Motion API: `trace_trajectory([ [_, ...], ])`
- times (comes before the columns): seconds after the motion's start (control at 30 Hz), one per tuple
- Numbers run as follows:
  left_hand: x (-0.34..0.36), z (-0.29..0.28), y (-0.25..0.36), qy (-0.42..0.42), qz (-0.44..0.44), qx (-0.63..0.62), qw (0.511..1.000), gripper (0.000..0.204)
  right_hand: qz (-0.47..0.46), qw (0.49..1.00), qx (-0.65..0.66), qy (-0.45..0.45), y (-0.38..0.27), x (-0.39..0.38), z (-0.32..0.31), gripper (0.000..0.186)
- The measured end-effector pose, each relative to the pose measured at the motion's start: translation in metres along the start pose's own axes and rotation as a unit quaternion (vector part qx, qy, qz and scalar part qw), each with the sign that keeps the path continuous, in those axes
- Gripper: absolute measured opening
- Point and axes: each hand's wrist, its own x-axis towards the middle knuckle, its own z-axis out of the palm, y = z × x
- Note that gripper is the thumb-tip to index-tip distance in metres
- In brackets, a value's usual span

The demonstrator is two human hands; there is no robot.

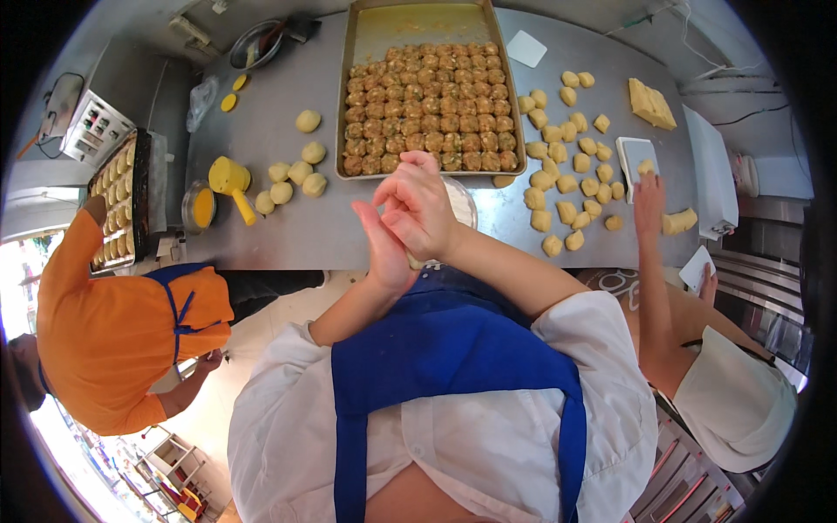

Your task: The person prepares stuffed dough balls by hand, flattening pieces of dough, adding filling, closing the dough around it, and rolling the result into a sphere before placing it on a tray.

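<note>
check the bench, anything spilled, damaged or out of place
Nothing clearly looks spilled or damaged. Slightly odd: one dough piece shows only partly below the near right corner of the tray, set apart from the other loose dough pieces to its right.

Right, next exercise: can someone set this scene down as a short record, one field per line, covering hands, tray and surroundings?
left hand: lower, against the other
right hand: upper, fingers bent
between palms: pale bit, probably dough, mostly hidden
tray: metal, holding rows of brown balls
left of tray: round dough balls, yellow scoop, bowl with orange-yellow contents
right of tray: many dough pieces, larger dough block
people nearby: person in orange at left; another person's hand at right
</note>
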Motion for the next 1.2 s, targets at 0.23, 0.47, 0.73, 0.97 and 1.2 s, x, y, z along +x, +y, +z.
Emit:
trace_trajectory([
  [0.23, 0.025, -0.015, 0.018, -0.107, -0.231, -0.196, 0.947, 0.1, 0.147, 0.989, 0.002, 0.009, 0.024, -0.001, 0.014, 0.024],
  [0.47, 0.029, -0.002, 0.029, -0.102, -0.202, -0.075, 0.971, 0.111, 0.084, 0.996, 0.015, -0.021, 0.012, 0.017, -0.03, 0.027],
  [0.73, 0.074, 0.002, 0.039, -0.033, -0.069, -0.367, 0.927, 0.101, -0.123, 0.986, -0.113, -0.016, 0.017, 0.038, -0.057, 0.029],
  [0.97, 0.089, -0.058, -0.01, 0.228, -0.126, -0.285, 0.923, 0.04, 0.258, 0.941, -0.137, -0.172, 0.193, 0.106, -0.034, 0.028],
  [1.2, 0.063, -0.087, -0.018, 0.229, -0.162, -0.134, 0.95, 0.035, 0.236, 0.778, -0.516, -0.269, 0.374, 0.196, -0.005, 0.048],
])
